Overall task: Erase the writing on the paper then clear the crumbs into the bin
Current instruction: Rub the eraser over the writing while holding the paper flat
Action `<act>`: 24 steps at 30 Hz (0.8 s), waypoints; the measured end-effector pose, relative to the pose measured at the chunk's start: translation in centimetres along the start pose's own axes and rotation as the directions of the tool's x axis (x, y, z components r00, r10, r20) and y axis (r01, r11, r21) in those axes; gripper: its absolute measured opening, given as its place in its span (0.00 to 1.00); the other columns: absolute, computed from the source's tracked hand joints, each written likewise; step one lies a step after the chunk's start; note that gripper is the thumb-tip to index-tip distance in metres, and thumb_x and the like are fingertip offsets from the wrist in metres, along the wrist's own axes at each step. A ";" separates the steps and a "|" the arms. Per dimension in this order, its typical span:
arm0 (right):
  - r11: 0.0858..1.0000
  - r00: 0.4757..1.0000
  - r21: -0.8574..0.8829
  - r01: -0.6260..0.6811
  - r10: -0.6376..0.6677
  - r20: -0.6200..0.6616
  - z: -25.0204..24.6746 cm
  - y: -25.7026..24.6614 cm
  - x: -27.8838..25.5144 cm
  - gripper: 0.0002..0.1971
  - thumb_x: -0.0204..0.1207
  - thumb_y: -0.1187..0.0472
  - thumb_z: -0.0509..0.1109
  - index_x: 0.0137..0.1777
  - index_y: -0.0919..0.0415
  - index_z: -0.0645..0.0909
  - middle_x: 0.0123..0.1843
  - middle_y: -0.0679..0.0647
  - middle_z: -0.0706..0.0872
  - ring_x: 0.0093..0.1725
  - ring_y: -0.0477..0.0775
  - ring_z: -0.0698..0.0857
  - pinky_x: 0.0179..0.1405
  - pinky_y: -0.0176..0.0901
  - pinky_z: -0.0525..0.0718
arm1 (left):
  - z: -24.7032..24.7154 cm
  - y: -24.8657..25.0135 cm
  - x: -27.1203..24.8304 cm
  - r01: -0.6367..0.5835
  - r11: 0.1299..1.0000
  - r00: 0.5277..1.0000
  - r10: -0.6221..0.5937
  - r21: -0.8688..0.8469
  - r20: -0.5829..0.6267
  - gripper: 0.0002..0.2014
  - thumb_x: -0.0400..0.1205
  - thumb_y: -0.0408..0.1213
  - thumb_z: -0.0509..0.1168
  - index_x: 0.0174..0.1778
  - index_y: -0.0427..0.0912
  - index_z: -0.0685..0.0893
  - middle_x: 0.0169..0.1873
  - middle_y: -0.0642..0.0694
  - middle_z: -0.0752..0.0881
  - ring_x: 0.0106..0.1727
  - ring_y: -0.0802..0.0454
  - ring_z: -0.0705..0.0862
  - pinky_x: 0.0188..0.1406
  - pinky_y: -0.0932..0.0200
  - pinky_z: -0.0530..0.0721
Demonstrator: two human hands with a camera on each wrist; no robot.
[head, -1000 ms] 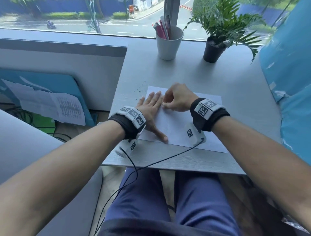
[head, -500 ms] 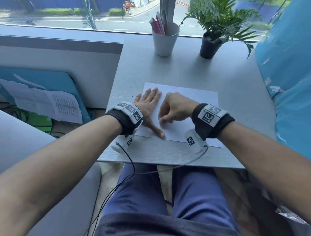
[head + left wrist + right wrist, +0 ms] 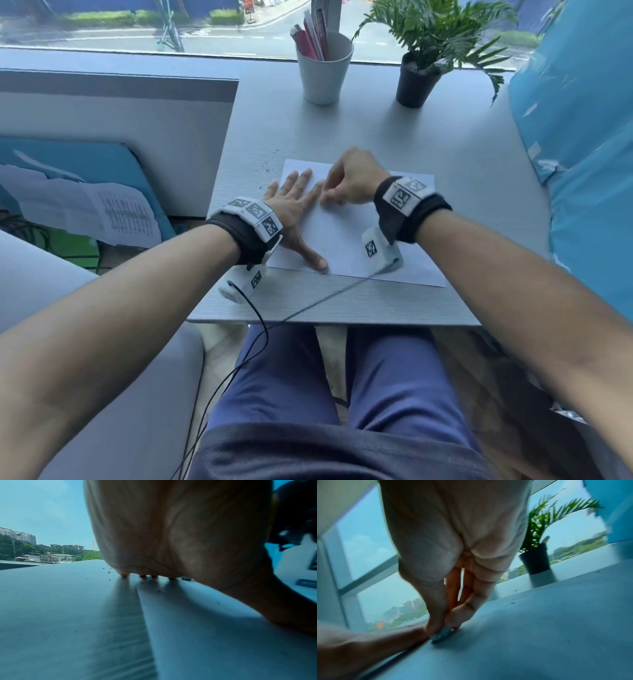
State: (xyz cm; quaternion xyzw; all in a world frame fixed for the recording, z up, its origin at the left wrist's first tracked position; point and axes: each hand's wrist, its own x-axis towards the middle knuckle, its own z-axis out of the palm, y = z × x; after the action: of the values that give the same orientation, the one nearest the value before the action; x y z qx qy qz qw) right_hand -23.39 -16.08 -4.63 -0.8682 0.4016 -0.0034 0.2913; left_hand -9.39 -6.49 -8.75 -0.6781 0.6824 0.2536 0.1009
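Observation:
A white sheet of paper [image 3: 346,236] lies on the grey table [image 3: 428,137]. My left hand [image 3: 294,202] lies flat with straight fingers on the sheet's left part and holds it down; its palm fills the left wrist view, fingertips [image 3: 142,576] on the paper [image 3: 214,635]. My right hand [image 3: 349,181] is curled just right of it and pinches a small grey eraser [image 3: 442,634] between thumb and fingers, pressed onto the paper [image 3: 530,642]. Dark eraser crumbs [image 3: 270,161] lie scattered on the table off the sheet's far left corner, and crumbs [image 3: 108,573] show beside the fingertips.
A white cup of pens [image 3: 323,68] and a potted plant [image 3: 419,78] stand at the table's far edge by the window. A blue bag [image 3: 582,154] borders the right side. Papers [image 3: 102,212] lie on the floor at left. No bin is in view.
The right hand with the eraser moved toward me across the sheet, then back away to beside the left fingers. The left hand stayed flat on the paper.

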 end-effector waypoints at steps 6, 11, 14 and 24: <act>0.998 0.984 0.047 0.033 -0.040 0.174 1.5 -0.2 -3.6 0.03 0.66 0.63 0.81 0.39 0.59 0.92 0.31 0.54 0.92 0.27 0.44 0.87 0.32 0.33 0.86 | 0.4 -0.2 0.2 0.011 1.000 1.000 -0.011 -0.012 -0.005 0.82 0.46 0.81 0.73 0.84 0.55 0.26 0.82 0.49 0.23 0.82 0.47 0.23 0.83 0.41 0.30; 1.000 0.996 0.021 0.016 -0.018 0.089 0.3 0.1 -1.1 0.04 0.65 0.60 0.82 0.39 0.57 0.93 0.30 0.51 0.90 0.28 0.40 0.85 0.31 0.29 0.81 | 0.2 -0.1 0.3 0.010 1.000 1.000 -0.010 0.006 0.000 0.82 0.46 0.80 0.73 0.84 0.55 0.26 0.82 0.48 0.23 0.82 0.46 0.23 0.82 0.41 0.29; 0.999 0.995 0.039 -0.033 0.037 -0.092 0.0 0.6 1.0 0.06 0.65 0.59 0.83 0.41 0.59 0.93 0.31 0.50 0.88 0.31 0.42 0.84 0.37 0.32 0.81 | 0.1 0.1 0.2 0.014 1.000 1.000 -0.014 0.009 0.005 0.81 0.47 0.80 0.73 0.84 0.53 0.27 0.82 0.47 0.24 0.83 0.45 0.24 0.82 0.41 0.29; 1.000 0.998 0.022 0.000 -0.001 0.059 -0.1 0.4 -0.7 0.05 0.63 0.60 0.83 0.39 0.56 0.93 0.29 0.51 0.90 0.24 0.38 0.83 0.31 0.31 0.81 | 0.1 0.1 0.3 0.018 1.000 1.000 -0.018 0.017 0.000 0.82 0.47 0.80 0.74 0.84 0.54 0.27 0.83 0.47 0.24 0.82 0.46 0.23 0.83 0.40 0.30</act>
State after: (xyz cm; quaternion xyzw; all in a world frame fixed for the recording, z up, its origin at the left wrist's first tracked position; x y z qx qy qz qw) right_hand -24.17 -15.91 -4.60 -0.8648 0.3926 0.0176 0.3124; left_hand -9.50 -6.70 -8.99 -0.6832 0.6785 0.2469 0.1090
